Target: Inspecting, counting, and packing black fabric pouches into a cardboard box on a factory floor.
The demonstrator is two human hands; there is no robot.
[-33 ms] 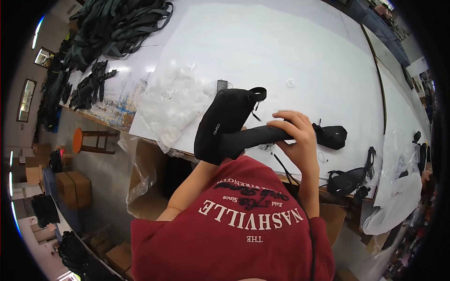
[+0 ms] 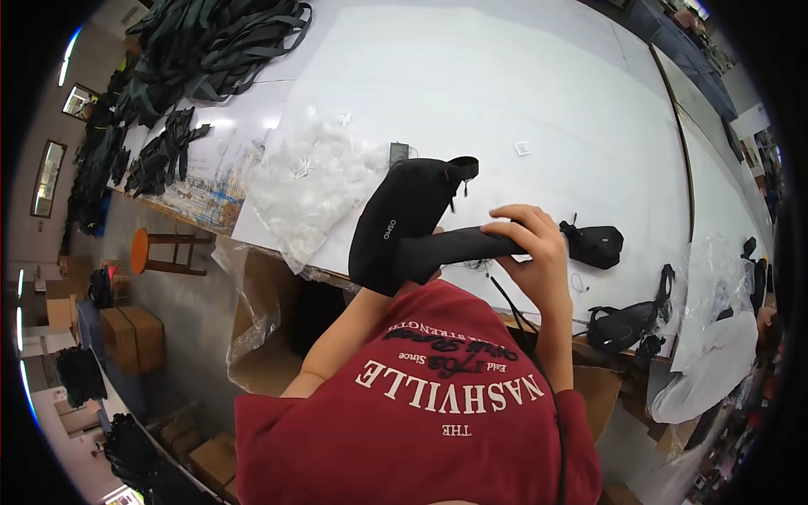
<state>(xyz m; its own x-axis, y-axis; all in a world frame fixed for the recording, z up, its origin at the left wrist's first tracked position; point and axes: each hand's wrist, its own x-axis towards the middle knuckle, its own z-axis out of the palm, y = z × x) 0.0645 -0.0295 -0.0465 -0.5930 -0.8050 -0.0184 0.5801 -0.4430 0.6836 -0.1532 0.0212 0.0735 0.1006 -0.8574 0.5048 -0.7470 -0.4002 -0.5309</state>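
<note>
right hand [image 2: 530, 244] grip closed on black bag [image 2: 412, 223], white table [image 2: 522, 76]

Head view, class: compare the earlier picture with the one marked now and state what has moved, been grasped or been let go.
Nothing has visibly changed. The right hand grips the black pouch as before, the left hand stays hidden behind it, and the small black bag and the clear plastic bags lie in the same places on the white table.
</note>
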